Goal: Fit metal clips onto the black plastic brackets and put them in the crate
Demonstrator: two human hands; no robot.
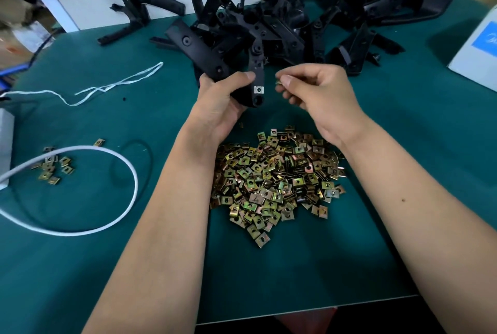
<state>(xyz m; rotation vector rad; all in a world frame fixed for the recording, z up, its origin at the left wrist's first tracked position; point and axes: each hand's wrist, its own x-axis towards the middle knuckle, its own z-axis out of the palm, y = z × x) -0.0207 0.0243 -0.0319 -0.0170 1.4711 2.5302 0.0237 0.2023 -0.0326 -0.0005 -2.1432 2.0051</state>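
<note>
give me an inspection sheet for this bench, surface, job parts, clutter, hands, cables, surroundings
surface: green mat over the bench, a few stray specks.
job's things: heap of black brackets at the far edge; big clip pile near the person; no crate seen.
clutter: small clip cluster off to the left; white string lying loose.
hands: left hand grips a held bracket that already carries one fitted clip; right hand pinches a loose clip beside it.
cables: white cable looped on the mat; thin black cord inside the loop.
surroundings: white box at right; white wall behind; cartons at far left, blurred.
</note>
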